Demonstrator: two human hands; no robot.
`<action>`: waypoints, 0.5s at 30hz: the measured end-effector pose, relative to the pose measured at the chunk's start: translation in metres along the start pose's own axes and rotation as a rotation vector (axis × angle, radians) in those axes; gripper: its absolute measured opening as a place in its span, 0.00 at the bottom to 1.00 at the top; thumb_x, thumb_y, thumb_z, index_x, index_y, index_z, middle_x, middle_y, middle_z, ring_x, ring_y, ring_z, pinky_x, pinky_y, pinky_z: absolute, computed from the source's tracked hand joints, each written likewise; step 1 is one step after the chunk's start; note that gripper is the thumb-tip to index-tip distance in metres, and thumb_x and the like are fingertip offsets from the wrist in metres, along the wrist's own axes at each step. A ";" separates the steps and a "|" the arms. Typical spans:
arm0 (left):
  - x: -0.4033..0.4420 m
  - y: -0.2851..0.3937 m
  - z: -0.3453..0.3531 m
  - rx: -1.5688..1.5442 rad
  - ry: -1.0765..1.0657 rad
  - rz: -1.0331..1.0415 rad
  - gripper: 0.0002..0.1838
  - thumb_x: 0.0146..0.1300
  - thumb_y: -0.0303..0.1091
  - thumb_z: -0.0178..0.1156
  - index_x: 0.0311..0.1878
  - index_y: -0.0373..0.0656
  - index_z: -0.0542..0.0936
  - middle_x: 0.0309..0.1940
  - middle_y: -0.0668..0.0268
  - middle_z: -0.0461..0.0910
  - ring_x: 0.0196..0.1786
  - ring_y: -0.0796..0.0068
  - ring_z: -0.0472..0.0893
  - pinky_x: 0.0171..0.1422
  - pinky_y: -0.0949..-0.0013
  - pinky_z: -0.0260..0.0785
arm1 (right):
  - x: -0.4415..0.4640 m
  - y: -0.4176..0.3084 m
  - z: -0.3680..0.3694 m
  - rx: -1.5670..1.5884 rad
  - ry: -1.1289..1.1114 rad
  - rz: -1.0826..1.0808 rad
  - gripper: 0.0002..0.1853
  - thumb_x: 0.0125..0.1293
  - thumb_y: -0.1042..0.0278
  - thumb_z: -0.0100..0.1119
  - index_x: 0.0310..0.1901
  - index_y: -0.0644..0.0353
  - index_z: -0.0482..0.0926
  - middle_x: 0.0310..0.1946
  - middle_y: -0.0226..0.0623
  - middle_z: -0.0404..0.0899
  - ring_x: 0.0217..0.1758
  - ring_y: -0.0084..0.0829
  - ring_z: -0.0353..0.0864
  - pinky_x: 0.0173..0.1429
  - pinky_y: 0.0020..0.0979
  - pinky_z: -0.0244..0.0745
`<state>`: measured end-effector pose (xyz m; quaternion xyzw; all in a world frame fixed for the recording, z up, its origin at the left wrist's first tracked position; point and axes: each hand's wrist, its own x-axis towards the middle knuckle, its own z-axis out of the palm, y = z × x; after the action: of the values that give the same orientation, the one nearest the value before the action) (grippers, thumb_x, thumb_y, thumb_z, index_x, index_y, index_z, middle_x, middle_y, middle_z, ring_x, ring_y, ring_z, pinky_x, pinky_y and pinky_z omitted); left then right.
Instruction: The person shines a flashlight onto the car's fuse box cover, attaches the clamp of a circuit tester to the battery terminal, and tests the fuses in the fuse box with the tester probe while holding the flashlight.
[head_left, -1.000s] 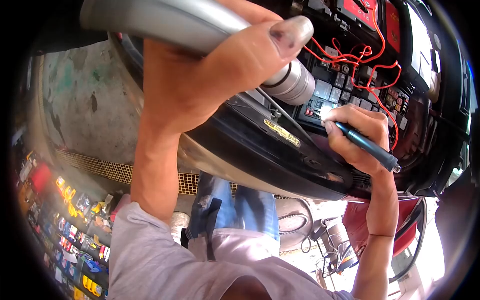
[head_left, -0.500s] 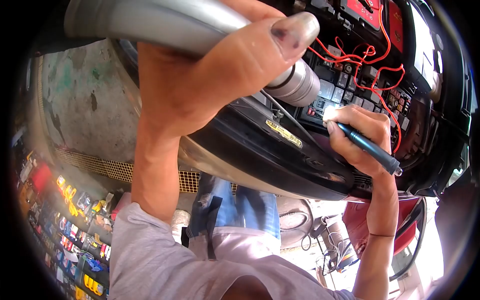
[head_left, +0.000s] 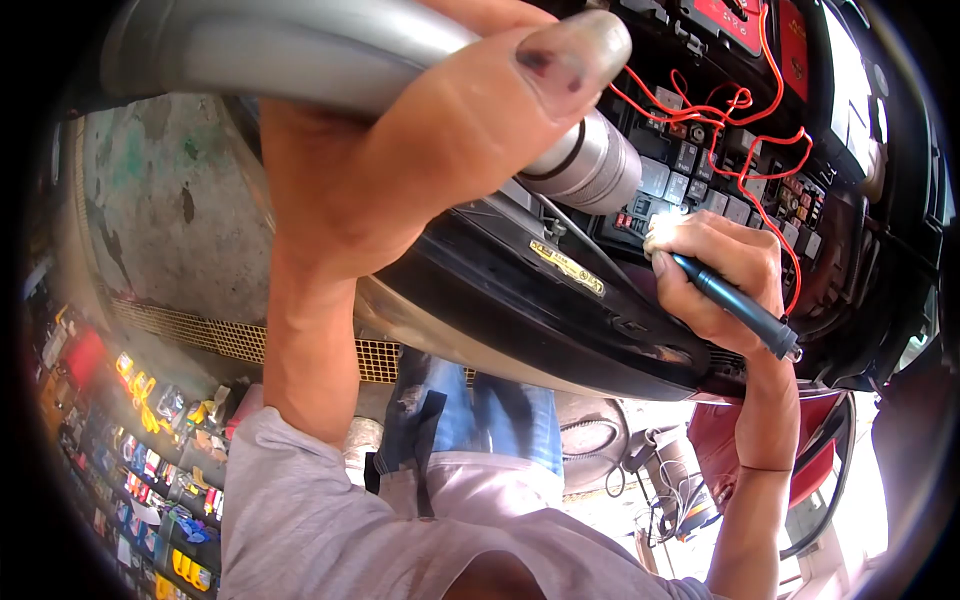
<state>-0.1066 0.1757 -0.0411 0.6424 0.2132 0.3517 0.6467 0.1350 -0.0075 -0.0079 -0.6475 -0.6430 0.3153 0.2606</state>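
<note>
My left hand (head_left: 400,170) is wrapped around a silver-grey metal flashlight (head_left: 300,50), its thumb lying along the barrel. The knurled head of the flashlight points down to the right, over the fuse box (head_left: 655,180) in the engine bay. Pinched in my right hand (head_left: 725,265) is a dark teal pen-shaped tool (head_left: 735,300), slanting back toward the wrist. A bright patch of light lies at the right fingertips, beside the small fuses. The glare and fingers hide the tool's front end.
Loose red wires (head_left: 755,185) loop across the fuse box. A black body panel with a yellow label (head_left: 567,268) runs along the near side. Lower left stands a rack of colourful items (head_left: 150,480); a yellow floor grate (head_left: 200,332) crosses the floor.
The flashlight and my left hand have shifted slightly left and down in view. The rear of the pen-shaped tool has dipped a little, and the bright patch at my right fingertips looks stronger.
</note>
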 end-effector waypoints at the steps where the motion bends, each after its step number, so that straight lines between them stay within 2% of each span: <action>1: 0.000 0.000 0.000 -0.011 -0.007 0.011 0.18 0.73 0.40 0.54 0.51 0.33 0.83 0.48 0.52 0.86 0.48 0.62 0.87 0.60 0.62 0.79 | 0.000 0.000 0.000 0.003 0.001 0.000 0.09 0.50 0.82 0.66 0.34 0.60 0.83 0.26 0.42 0.84 0.28 0.41 0.86 0.35 0.35 0.80; 6: 0.002 -0.005 -0.006 -0.024 -0.065 0.106 0.21 0.73 0.43 0.55 0.52 0.30 0.81 0.50 0.50 0.85 0.50 0.61 0.87 0.61 0.60 0.78 | 0.000 -0.001 0.000 -0.005 -0.016 -0.005 0.09 0.49 0.82 0.66 0.34 0.60 0.83 0.25 0.42 0.82 0.28 0.41 0.85 0.35 0.36 0.79; 9: -0.002 -0.002 -0.002 0.006 0.068 0.064 0.24 0.73 0.45 0.55 0.53 0.30 0.80 0.51 0.48 0.84 0.51 0.61 0.86 0.62 0.61 0.77 | 0.000 -0.003 -0.001 -0.018 -0.026 0.009 0.09 0.50 0.82 0.66 0.34 0.61 0.83 0.24 0.42 0.81 0.28 0.42 0.84 0.34 0.37 0.79; 11: 0.000 -0.003 -0.008 -0.040 0.074 0.076 0.27 0.73 0.48 0.53 0.54 0.28 0.80 0.52 0.47 0.83 0.52 0.62 0.86 0.64 0.63 0.76 | 0.002 -0.005 0.000 -0.030 -0.007 -0.002 0.09 0.50 0.83 0.66 0.34 0.62 0.83 0.24 0.43 0.81 0.28 0.44 0.84 0.35 0.37 0.79; 13: -0.001 -0.003 -0.013 -0.070 0.100 0.068 0.29 0.73 0.50 0.53 0.54 0.26 0.79 0.52 0.47 0.83 0.52 0.62 0.85 0.65 0.63 0.75 | 0.003 -0.007 0.001 -0.010 -0.015 -0.025 0.08 0.50 0.84 0.64 0.35 0.66 0.84 0.28 0.45 0.85 0.31 0.40 0.88 0.38 0.33 0.81; 15: -0.001 0.005 0.000 -0.099 0.207 0.040 0.30 0.72 0.51 0.53 0.54 0.25 0.79 0.50 0.48 0.84 0.52 0.61 0.85 0.65 0.63 0.74 | 0.002 -0.005 -0.001 -0.004 -0.025 -0.015 0.08 0.50 0.84 0.64 0.34 0.66 0.84 0.28 0.44 0.85 0.31 0.40 0.87 0.38 0.34 0.82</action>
<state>-0.1082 0.1747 -0.0365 0.5740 0.2481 0.4391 0.6451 0.1323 -0.0054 -0.0043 -0.6391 -0.6518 0.3201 0.2535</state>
